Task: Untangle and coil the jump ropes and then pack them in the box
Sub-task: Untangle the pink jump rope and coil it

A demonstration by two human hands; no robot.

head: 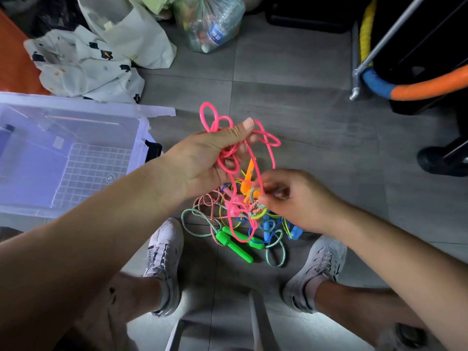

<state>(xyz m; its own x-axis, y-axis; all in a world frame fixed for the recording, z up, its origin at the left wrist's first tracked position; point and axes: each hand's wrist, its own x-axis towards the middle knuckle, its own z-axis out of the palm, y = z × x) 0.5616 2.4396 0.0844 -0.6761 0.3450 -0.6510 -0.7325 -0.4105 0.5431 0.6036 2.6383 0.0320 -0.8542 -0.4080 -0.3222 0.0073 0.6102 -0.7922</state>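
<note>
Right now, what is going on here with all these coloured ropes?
A person is untangling jump ropes. The left hand grips loops of the pink rope and lifts them, while the right hand pinches at the tangle just below. The rest of the ropes, with the green handles, lie knotted on the floor between the shoes. The clear box stands open to the left, and no rope shows in it.

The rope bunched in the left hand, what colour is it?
Bright pink; the rope shows best in the head view, gripped in the left hand.
</note>
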